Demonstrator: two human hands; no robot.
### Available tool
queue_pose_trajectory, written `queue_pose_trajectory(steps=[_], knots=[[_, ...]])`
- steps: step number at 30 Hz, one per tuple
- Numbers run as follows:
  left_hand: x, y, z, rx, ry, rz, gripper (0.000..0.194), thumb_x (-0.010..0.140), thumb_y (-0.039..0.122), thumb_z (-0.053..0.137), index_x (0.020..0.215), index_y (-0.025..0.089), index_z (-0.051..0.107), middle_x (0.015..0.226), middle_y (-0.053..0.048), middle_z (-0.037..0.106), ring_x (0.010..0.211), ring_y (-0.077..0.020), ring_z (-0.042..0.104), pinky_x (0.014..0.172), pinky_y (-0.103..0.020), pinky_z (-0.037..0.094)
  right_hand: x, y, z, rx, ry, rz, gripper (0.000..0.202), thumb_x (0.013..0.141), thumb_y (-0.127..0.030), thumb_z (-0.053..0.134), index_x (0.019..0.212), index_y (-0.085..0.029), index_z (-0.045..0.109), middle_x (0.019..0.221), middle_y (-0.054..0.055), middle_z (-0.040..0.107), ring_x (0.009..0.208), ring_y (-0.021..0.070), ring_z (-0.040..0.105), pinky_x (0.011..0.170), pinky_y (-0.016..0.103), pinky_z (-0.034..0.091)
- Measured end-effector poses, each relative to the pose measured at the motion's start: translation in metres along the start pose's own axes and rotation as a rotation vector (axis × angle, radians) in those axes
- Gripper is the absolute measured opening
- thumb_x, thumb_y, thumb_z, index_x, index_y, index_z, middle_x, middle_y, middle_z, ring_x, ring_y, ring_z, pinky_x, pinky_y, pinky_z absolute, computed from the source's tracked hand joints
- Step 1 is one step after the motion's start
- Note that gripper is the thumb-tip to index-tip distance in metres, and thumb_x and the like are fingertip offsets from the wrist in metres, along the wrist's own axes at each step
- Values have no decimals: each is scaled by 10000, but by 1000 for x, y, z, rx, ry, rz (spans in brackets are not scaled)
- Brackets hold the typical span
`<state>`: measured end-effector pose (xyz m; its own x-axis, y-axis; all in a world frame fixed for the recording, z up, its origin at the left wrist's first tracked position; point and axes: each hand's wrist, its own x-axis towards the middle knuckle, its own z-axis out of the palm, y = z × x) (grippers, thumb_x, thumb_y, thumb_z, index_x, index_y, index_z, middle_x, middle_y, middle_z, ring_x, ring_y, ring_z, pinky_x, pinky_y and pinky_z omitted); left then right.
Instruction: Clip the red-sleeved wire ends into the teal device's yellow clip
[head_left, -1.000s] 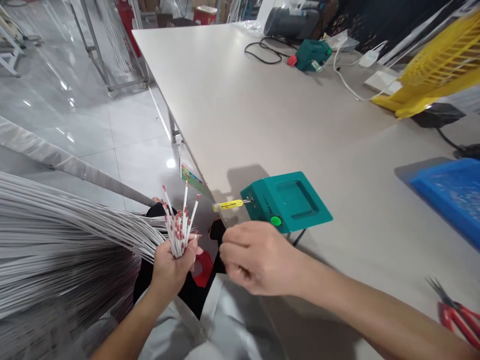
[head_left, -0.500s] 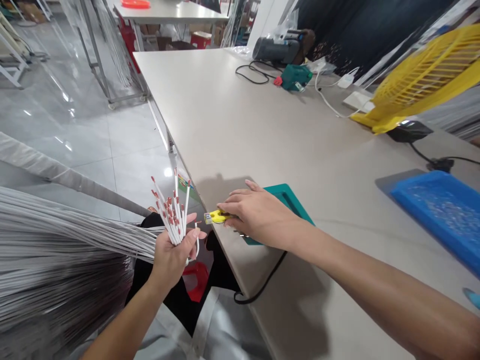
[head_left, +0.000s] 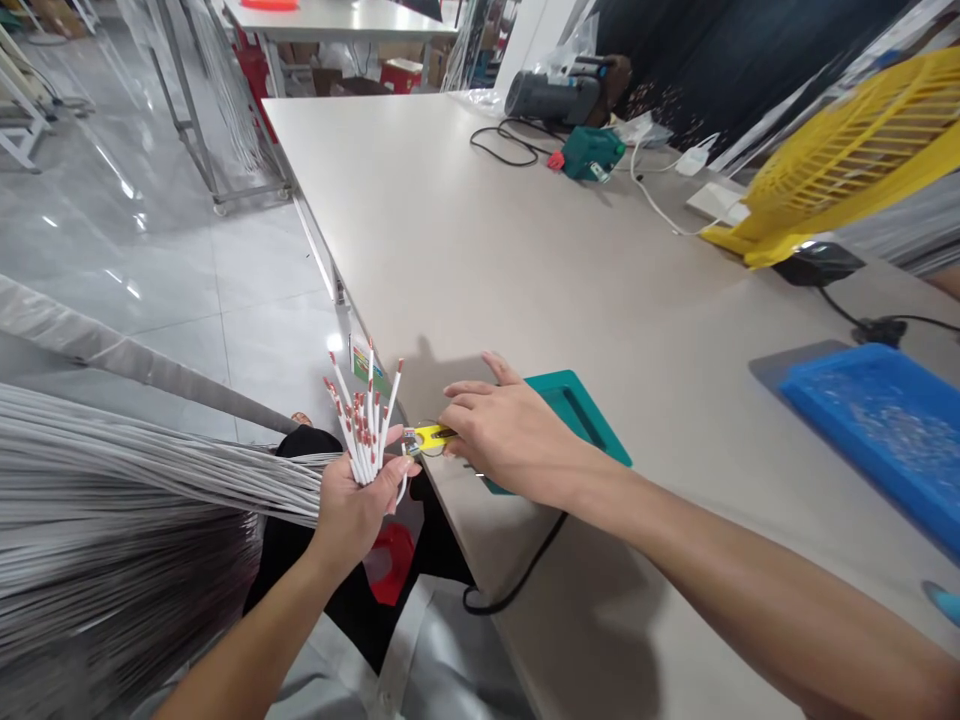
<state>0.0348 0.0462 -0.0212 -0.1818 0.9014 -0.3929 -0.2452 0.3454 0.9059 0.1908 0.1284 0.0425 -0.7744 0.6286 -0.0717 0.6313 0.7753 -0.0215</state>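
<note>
My left hand (head_left: 360,500) is wrapped round a bundle of white wires (head_left: 367,445) whose tips are coppery red. One wire is set apart from the bundle between my thumb and fingertips, and its end meets the head of a small yellow tool (head_left: 431,437). That tool has a metallic tip and juts past the table's edge. My right hand (head_left: 514,430) is closed on the tool's other end, palm down, with some fingers raised. A teal tray-like piece (head_left: 574,405) lies beneath my right hand and is partly covered by it.
Long grey-white cables (head_left: 150,450) trail off to the left. On the table (head_left: 487,240) are a blue tray (head_left: 885,420), a yellow fan (head_left: 840,160), a green device (head_left: 592,152) and a black cord (head_left: 525,570). A red stool (head_left: 394,565) shows below.
My left hand has moved right with the wires, bringing the separate wire's end to the yellow tool's head. My right hand has shifted slightly and stays on the tool.
</note>
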Motion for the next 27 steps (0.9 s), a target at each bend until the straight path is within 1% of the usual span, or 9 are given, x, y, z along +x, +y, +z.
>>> queue_pose_trajectory(steps=[4,7,9,13,18,24,25,27], knots=[[1,-1,0,13,1,-14,480,687,284,670,1123,93,611,606,-34,680,403,-63,428,385,-191,359,0,-1,-1,-8,-5,-10,73,770,-212,630,726,-154,636,743,48,672,862,204,608,1006,506,204],[2,1,0,37,-2,-9,467,685,266,668,1116,93,617,629,-35,686,398,-51,409,389,-186,369,-1,-1,-3,-20,-19,-1,108,771,-257,636,757,-150,632,769,57,669,881,213,596,997,522,205],[3,1,1,55,2,-5,461,689,260,664,1115,91,616,646,-37,689,403,-44,400,399,-183,377,-2,-1,-3,-23,-25,6,170,757,-309,652,813,-150,629,806,65,666,908,226,583,981,528,221],[1,1,1,88,49,5,453,672,273,681,1085,94,634,629,-25,674,417,-48,413,422,-188,393,-3,0,1,-31,-24,-14,336,721,-390,680,951,-155,610,870,77,661,920,236,571,960,526,241],[-2,0,-1,76,45,18,437,665,280,683,1064,108,645,634,-20,671,413,-54,427,422,-199,385,-2,-1,4,-51,-26,-25,420,713,-415,682,1022,-145,594,871,90,661,898,241,580,961,538,228],[-7,-2,-8,68,35,33,447,683,318,673,1078,114,625,604,-8,652,407,-59,415,412,-202,362,-2,-1,2,-30,8,-21,477,716,-441,672,1079,-146,578,852,82,673,880,232,598,981,523,238],[-8,-2,-10,63,34,38,430,695,322,662,1069,114,624,611,-11,653,403,-57,410,405,-201,354,-3,-2,1,-20,26,-25,487,715,-455,667,1075,-140,582,854,84,673,879,231,600,987,516,242],[-10,-2,-14,47,46,47,381,709,324,649,1028,118,629,658,-26,668,394,-51,402,391,-198,340,-6,-7,0,4,127,-46,489,737,-479,632,1070,-124,587,888,95,671,906,231,595,997,501,249]])
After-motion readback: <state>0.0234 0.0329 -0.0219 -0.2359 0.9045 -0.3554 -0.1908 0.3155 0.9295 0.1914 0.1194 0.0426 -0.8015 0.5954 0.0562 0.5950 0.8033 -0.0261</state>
